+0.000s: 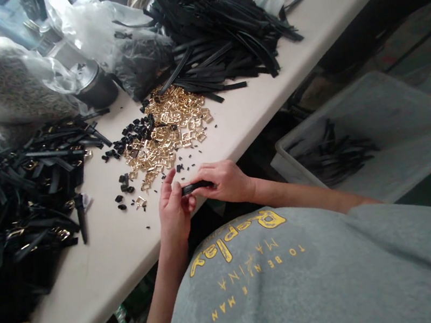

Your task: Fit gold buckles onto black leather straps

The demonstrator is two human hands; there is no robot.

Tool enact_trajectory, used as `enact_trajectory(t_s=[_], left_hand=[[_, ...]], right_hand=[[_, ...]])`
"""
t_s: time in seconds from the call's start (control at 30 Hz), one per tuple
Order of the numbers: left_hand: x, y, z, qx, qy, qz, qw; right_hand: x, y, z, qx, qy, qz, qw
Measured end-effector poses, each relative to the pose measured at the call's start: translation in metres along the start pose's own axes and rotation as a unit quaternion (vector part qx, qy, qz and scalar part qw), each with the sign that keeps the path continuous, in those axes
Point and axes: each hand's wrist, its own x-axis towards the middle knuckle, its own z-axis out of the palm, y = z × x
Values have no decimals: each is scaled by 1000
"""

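Observation:
A short black strap (195,187) stretches between my two hands at the table's front edge. My left hand (172,201) pinches one end between thumb and fingers, the index finger raised. The other end lies in my right hand (224,181), whose fingers are wrapped over it. Whether a buckle sits on the strap I cannot make out. Just beyond my hands lies a heap of gold buckles (156,146), mixed at its left with small black loops (133,133). Tiny black bits (181,168) are scattered close to my fingers.
Black straps with buckles (20,198) are piled at the left. Plain black strips (228,34) lie at the back. Plastic bags (10,79) and a dark metal can (95,85) stand behind. Right of the table (248,107), a pale bin (409,147) holds black strips.

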Motion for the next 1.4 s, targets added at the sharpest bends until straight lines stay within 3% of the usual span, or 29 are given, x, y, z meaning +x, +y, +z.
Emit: enact_trajectory(t_s=[0.17, 0.27, 0.33, 0.4, 0.47, 0.53, 0.63, 0.73, 0.8, 0.9, 0.97, 1.1, 1.4], left_hand=[[-5, -3, -9, 27, -17, 19, 999], [-8, -2, -18, 151, -40, 77, 985], [-9, 0, -24, 292, -47, 162, 941], [-9, 2, -28, 412, -44, 261, 872], [-8, 3, -30, 471, -41, 330, 817], [-6, 2, -30, 484, -36, 367, 794], [-7, 2, -31, 480, -27, 396, 782], [-16, 3, -35, 435, -7, 414, 799], [-23, 5, -39, 383, 21, 391, 837], [-27, 6, -42, 299, 55, 244, 921], [-24, 6, -43, 255, 50, 136, 956], [-15, 2, -41, 192, 34, 57, 979], [-9, -6, -40, 112, 35, 35, 992]], right_hand=[[-2, 2, 3, 34, -16, 15, 999], [-3, 4, 2, 35, -30, 24, 999], [-3, 5, 2, 33, -41, 27, 998], [-3, 6, 3, 38, -52, 29, 998], [-2, 8, 5, 55, -60, 39, 996], [-2, 8, 7, 82, -64, 55, 993], [-1, 9, 10, 126, -60, 75, 987], [1, 10, 9, 146, -46, 104, 983], [1, 11, 8, 151, -41, 122, 980], [1, 12, 6, 160, -46, 122, 978], [1, 12, 7, 157, -53, 109, 980], [6, 6, 11, 114, -67, 63, 989], [18, -3, 21, -42, -45, -52, 997]])
